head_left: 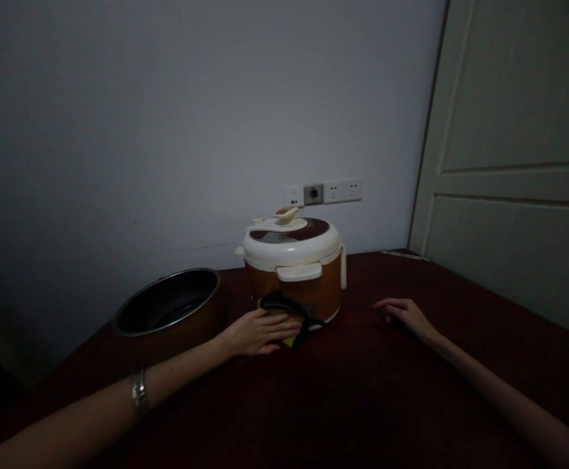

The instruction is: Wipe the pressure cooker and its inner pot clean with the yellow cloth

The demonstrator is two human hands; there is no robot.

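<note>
A brown and cream rice cooker (pixel 298 266) stands with its lid on at the back of the dark red table (pixel 362 391). A black cord (pixel 284 306) lies coiled at its front base. My left hand (pixel 257 332) reaches to the cooker's lower front, fingers stretched out flat beside the cord and over something yellowish. A bracelet (pixel 139 393) is on that wrist. My right hand (pixel 404 312) rests on the table to the right of the cooker, apart from it, fingers loosely extended and holding nothing.
A dark metal inner pot (pixel 169 306) sits on the table left of the cooker. A row of wall sockets (pixel 323 193) is behind the cooker. A pale door (pixel 513 169) stands at the right. The room is dim.
</note>
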